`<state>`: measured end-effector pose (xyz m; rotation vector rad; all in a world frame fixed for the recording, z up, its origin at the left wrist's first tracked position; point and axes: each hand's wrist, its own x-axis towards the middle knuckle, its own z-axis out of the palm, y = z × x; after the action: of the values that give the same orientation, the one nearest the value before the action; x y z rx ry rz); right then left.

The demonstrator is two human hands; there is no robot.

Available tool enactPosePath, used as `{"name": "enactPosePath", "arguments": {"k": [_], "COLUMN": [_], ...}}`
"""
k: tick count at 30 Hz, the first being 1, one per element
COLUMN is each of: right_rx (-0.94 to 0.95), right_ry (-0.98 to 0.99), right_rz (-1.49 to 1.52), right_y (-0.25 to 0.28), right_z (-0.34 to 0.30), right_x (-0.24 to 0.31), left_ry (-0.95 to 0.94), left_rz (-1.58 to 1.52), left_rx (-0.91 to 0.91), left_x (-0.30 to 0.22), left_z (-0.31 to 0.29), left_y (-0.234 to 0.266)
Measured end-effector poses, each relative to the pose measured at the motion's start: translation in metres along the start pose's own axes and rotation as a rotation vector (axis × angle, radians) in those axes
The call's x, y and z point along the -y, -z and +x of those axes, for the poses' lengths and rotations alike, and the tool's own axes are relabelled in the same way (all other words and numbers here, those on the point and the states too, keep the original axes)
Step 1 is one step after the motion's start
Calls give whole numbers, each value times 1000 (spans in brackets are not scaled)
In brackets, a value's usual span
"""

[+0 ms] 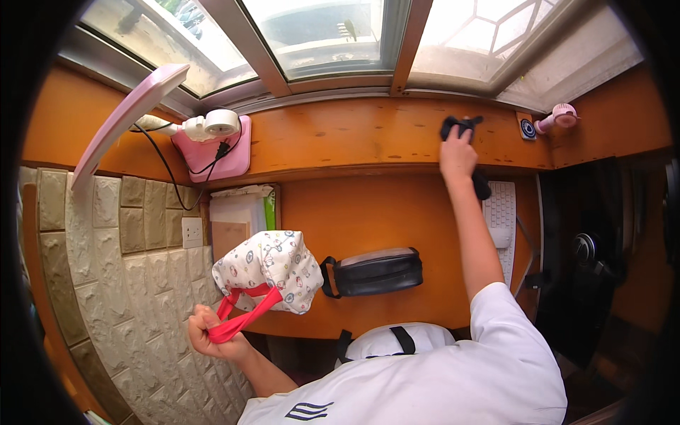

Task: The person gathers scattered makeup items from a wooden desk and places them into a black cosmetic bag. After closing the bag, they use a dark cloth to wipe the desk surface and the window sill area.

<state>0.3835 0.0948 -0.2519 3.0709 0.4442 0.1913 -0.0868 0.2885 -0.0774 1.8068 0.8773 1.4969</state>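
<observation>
My left hand (212, 331) is closed round the red handles (248, 316) of a white fabric bag with a small colourful print (273, 268). The bag hangs tilted over the left side of the desk. My right arm reaches far forward to the window ledge. There my right hand (459, 150) is closed on a soft black cloth (453, 127), whose exact kind I cannot make out. Part of a black thing (482, 185) shows below the wrist, beside the keyboard. A black zipped pouch with a side loop (377, 272) lies on the desk between my arms.
A pink desk lamp (239, 152) with a black cable stands at the ledge's left. Papers (237, 212) are stacked on the desk's left. A white keyboard (501, 212) is at right, and a small pink fan (559, 117) is on the ledge. A white bag with black straps (386, 341) sits before me.
</observation>
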Motion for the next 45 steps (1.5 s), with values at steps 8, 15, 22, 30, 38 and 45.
{"name": "enactPosePath", "arguments": {"k": [8,15,22,30,38,45], "right_rx": [-36,81,-109,155,175,-31], "right_ry": [454,532,25,-323,-234,380], "right_rz": [255,541,329,-1,-151,70], "right_y": [5,6,-20,-31,-15,6], "right_z": [-49,-32,44,86,-12,-97], "right_x": [298,207,-49,-124,27,154], "left_ry": [21,35,95,92,106,70], "left_rz": [31,35,-80,-149,-116,-167], "left_rx": [82,-11,-16,87,188,210], "left_x": [1,9,13,-5,-18,-24], "left_z": [-5,-7,-5,-3,-14,-11], "left_y": [-1,-12,-38,-54,-64,-74]}}
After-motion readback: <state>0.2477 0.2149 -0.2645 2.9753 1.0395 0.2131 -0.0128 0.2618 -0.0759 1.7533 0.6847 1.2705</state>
